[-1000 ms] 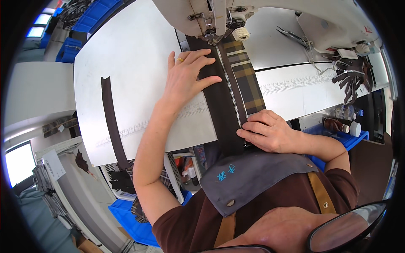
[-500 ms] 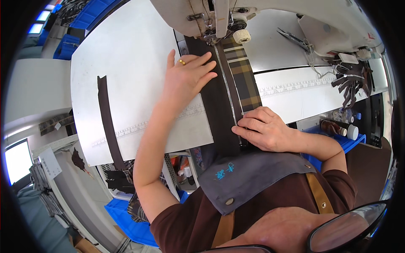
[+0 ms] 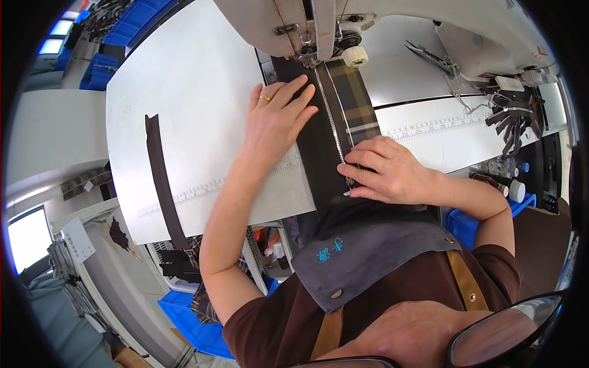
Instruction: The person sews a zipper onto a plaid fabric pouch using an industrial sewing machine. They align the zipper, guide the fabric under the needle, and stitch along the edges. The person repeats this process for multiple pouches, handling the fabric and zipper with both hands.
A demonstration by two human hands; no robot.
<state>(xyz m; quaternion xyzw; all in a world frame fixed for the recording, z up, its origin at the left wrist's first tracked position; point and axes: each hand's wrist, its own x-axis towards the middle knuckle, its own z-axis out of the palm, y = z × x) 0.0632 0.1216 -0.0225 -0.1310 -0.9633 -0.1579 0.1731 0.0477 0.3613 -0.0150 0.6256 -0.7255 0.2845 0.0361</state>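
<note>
The left hand (image 3: 279,119) is open, its fingers spread and laid flat on the dark cloth (image 3: 322,172). Just to the right of these fingers runs the zipper (image 3: 331,119), and its near end is pinched by the right hand (image 3: 386,172), with bent fingers. Beyond both hands stands the sewing machine (image 3: 276,30). The plaid (image 3: 356,92) lies ahead of the right hand; a strip (image 3: 161,178) rests on the table (image 3: 196,92), well left of the left hand.
</note>
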